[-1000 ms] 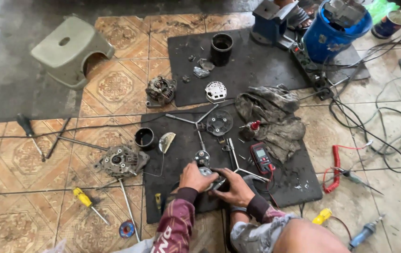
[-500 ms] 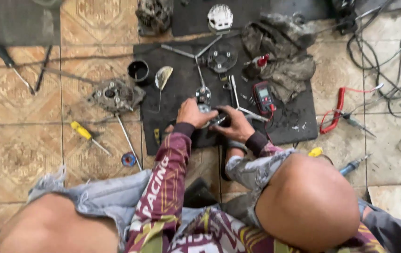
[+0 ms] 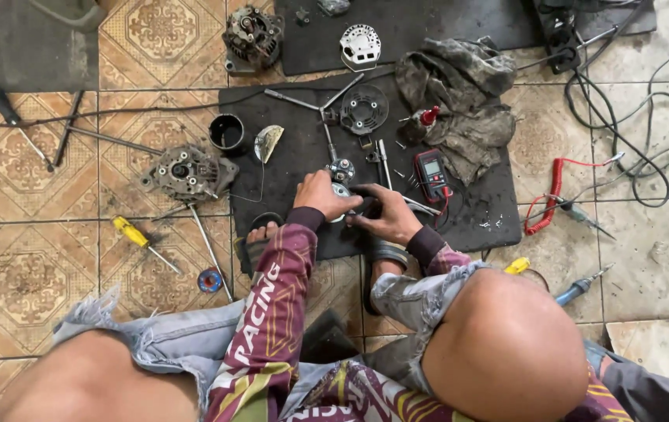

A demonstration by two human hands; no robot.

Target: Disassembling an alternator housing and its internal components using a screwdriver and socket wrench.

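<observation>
My left hand (image 3: 320,195) and my right hand (image 3: 388,220) meet over a small round metal part (image 3: 344,191) on the black rubber mat (image 3: 475,215). Both hands grip it, the left from the left side and the right from below right, so most of the part is hidden under the fingers. Just right of the hands a dark multimeter (image 3: 432,173) with red trim lies on the mat. A cross wrench (image 3: 323,109) lies just beyond the hands. My knees, torn jeans and patterned sleeves fill the lower part of the view.
An alternator housing (image 3: 190,172), a black cup (image 3: 227,133) and a yellow screwdriver (image 3: 137,238) lie to the left on the tiled floor. A grey rag (image 3: 459,90), a round black cover (image 3: 363,109), a red coiled lead (image 3: 549,195) and tangled cables (image 3: 639,117) lie right.
The view has tilted down and drawn closer, so my knees and sleeves now fill the bottom. Both hands stay closed on the same small part on the mat.
</observation>
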